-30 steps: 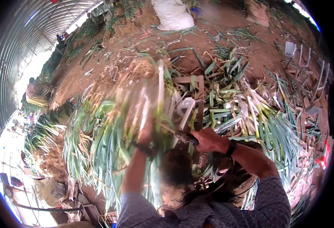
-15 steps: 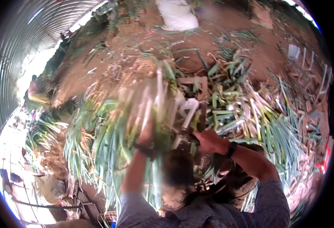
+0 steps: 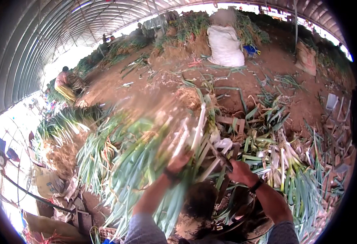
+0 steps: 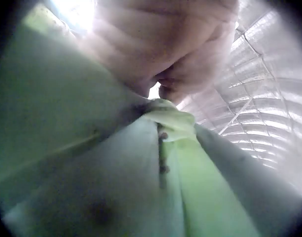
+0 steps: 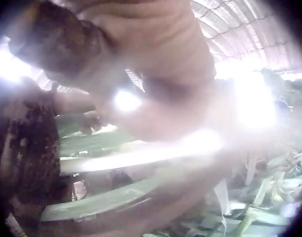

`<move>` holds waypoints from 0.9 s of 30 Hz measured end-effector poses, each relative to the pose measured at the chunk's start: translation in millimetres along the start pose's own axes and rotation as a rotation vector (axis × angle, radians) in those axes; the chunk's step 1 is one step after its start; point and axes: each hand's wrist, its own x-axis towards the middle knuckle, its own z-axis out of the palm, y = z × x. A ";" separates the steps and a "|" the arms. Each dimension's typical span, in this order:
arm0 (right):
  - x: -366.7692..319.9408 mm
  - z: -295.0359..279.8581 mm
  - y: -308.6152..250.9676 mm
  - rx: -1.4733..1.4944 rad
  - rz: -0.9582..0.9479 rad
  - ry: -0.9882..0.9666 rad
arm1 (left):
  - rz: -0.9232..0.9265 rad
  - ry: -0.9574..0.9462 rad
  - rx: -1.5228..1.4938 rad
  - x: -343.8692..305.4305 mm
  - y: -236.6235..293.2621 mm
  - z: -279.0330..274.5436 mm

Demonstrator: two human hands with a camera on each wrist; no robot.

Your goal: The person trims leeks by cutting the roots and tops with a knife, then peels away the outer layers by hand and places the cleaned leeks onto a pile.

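Left hand (image 3: 179, 161) grips leek stalks (image 3: 198, 129), pale ends pointing away from the person, while right hand (image 3: 241, 173) holds a dark-handled tool (image 3: 226, 162) right of those stalks.

My left sleeve (image 3: 145, 229) is a soft greyish blue; my right sleeve (image 3: 283, 233) looks darker, a duller blue-grey; both are cloth and leave my forearms (image 3: 272, 203) bare; I wear a dark left wristband (image 3: 172, 176), blurred at its edges, and a narrow, blackish right wristband (image 3: 256, 186).
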 end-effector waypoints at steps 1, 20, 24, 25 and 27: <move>0.1 -2.8 -1.5 0.001 -0.003 0.004 | 0.126 0.030 0.064 -3.2 -13.7 -1.3; 17.7 24.5 22.8 -0.066 -0.050 -0.074 | -0.072 0.085 -0.261 -66.0 -29.1 15.6; 12.0 -1.9 11.4 0.166 0.017 0.102 | -0.164 0.078 -0.258 -85.5 5.8 41.5; 7.4 -8.2 6.8 0.235 0.002 0.147 | -0.205 0.057 -0.252 -87.5 2.1 40.9; 15.0 -2.2 21.8 0.221 0.053 0.162 | -0.087 0.125 -0.088 -90.9 -9.7 41.7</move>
